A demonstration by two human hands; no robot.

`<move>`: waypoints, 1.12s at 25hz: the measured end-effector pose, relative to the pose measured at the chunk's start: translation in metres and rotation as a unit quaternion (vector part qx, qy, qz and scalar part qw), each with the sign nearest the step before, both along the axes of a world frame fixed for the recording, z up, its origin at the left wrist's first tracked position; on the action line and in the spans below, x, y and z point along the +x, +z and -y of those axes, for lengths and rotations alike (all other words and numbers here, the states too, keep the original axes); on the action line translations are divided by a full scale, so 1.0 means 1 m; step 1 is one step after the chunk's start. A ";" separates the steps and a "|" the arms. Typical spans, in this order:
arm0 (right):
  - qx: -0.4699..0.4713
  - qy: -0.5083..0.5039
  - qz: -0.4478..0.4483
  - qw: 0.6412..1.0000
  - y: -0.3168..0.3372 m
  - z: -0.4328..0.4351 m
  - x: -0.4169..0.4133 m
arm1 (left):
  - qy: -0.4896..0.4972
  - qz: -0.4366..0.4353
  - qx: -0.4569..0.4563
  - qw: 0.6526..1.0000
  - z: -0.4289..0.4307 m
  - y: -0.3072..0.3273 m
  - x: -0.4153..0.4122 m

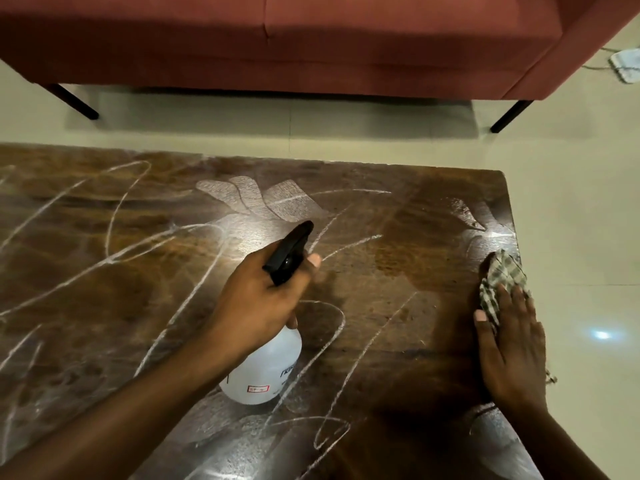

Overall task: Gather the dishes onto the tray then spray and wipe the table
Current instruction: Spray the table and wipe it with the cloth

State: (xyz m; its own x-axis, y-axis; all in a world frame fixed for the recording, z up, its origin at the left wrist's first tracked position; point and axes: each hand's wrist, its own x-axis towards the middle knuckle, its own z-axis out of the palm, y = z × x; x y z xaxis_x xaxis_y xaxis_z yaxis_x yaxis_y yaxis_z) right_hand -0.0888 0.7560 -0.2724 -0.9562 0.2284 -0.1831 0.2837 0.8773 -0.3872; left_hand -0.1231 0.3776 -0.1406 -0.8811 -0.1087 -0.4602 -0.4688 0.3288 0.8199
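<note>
My left hand (258,299) grips the neck of a white spray bottle (263,372) with a black trigger head, one finger stretched along the trigger. The bottle is tilted, its nozzle pointing toward the far side of the dark wooden table (104,258). My right hand (512,344) lies flat, fingers straight, pressing a checked cloth (502,277) onto the table near its right edge. White streaks and wet patches cover the tabletop. No dishes or tray are in view.
A red sofa (311,43) on black legs stands beyond the table, across a strip of pale tiled floor (571,202). A white object with a cable (627,64) lies on the floor at the top right. The table's right edge runs just past my right hand.
</note>
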 end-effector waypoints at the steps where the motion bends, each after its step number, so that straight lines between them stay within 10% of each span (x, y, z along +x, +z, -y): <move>1: 0.000 -0.004 0.002 1.000 0.002 0.002 0.000 | 0.001 0.002 -0.005 1.000 0.003 0.000 -0.001; 10: -0.059 -0.038 0.019 0.997 0.012 0.046 -0.130 | -0.114 0.044 0.018 0.992 0.027 0.006 0.028; 15: -0.039 0.166 0.021 0.985 0.009 0.152 -0.201 | -0.024 0.047 0.018 0.998 0.044 0.003 0.035; 22: -0.026 0.676 0.043 0.735 0.014 0.248 -0.119 | 0.033 0.052 0.037 0.997 0.058 0.016 0.041; 28: 0.031 0.169 -0.027 0.985 0.006 0.110 -0.223 | 0.043 0.054 0.061 0.996 0.070 0.024 0.060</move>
